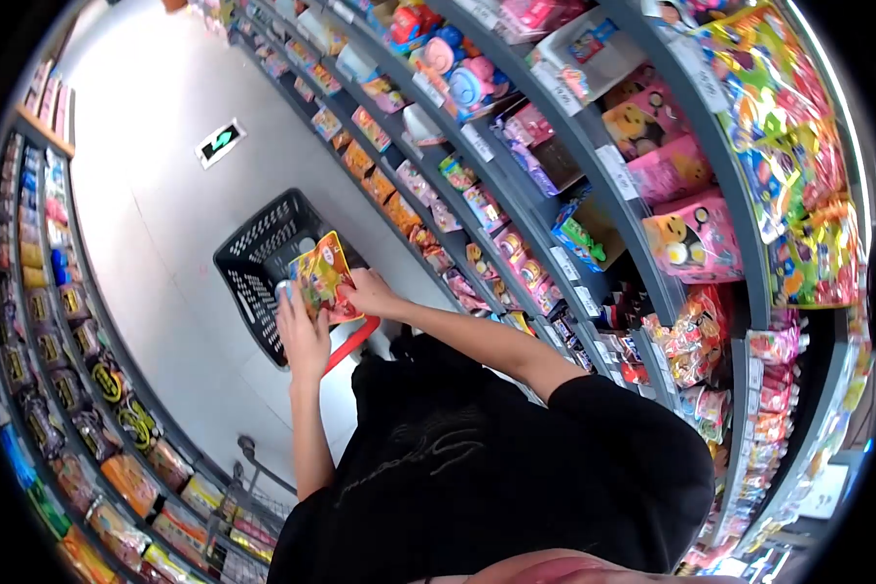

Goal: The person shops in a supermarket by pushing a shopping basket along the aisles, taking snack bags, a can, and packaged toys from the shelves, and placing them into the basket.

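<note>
A yellow and red snack packet (323, 276) with a printed picture is tilted above the shopping basket. My right hand (372, 294) grips its right edge, fingers closed on it. At the lower left edge of the packet is my left hand (305, 336), its thumb against the packet and its fingers reaching along the side. Below both hands stands the black plastic shopping basket (253, 255) with slotted walls. Its red handle (350, 346) lies folded toward my body. Something pale is partly visible inside the basket, too hidden to name.
Shelves (594, 127) of toys and sweets run along my right, with hanging colourful bags (779, 146) nearest. Another shelf (78, 370) of packaged goods curves along my left. The pale floor (146, 214) of the aisle bears a green arrow sign (221, 143).
</note>
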Available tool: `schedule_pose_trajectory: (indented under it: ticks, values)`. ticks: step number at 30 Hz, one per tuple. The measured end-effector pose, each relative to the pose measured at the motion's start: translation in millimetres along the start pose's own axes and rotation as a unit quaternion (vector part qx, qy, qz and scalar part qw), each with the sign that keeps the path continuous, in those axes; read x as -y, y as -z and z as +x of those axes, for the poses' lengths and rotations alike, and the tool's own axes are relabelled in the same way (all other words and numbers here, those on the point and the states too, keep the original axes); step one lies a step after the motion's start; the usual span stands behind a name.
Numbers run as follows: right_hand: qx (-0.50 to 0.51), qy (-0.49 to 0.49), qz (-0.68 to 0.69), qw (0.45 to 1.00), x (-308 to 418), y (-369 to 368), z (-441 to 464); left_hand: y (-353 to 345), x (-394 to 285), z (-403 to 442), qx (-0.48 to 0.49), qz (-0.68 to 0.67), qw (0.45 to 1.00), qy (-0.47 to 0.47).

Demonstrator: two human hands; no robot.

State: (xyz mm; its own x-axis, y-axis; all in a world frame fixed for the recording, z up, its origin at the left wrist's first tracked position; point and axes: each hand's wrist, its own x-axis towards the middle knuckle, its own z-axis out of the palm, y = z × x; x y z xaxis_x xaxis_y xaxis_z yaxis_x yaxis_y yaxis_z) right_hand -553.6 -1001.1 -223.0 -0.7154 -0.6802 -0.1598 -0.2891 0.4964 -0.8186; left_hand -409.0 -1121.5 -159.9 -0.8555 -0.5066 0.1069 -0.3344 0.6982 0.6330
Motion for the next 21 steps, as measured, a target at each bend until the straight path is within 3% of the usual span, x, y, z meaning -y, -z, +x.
schedule_pose_trajectory:
  ticks: [2, 6, 8, 10, 12, 16, 18, 21]
  values:
    - [0.023, -0.062, -0.022, 0.998, -39, -28, 11, -34, 29, -30, 0.044, -0.087, 0.995, 0.028]
    - [0.094, -0.065, -0.089, 0.989, -84, -45, 27, -49, 18, -68, 0.141, 0.058, 0.983, 0.106]
    - [0.127, -0.097, -0.118, 0.98, -92, -48, 42, -52, 12, -62, 0.066, 0.036, 0.988, 0.138]
    - [0.134, -0.101, -0.119, 0.979, -127, -69, 57, -55, 10, -48, 0.145, 0.08, 0.953, 0.252]
    - [0.129, -0.115, -0.167, 0.971, -183, -104, 69, -52, 3, -29, 0.215, 0.116, 0.929, 0.278]
    - [0.124, -0.228, -0.18, 0.949, -169, -130, 101, -56, 13, -28, 0.254, 0.107, 0.913, 0.302]
    - [0.088, -0.227, -0.078, 0.967, -207, -183, 112, -55, 9, -25, 0.258, 0.125, 0.911, 0.297]
    - [0.117, -0.284, -0.047, 0.951, -176, -184, 130, -59, 11, -26, 0.27, 0.1, 0.906, 0.311]
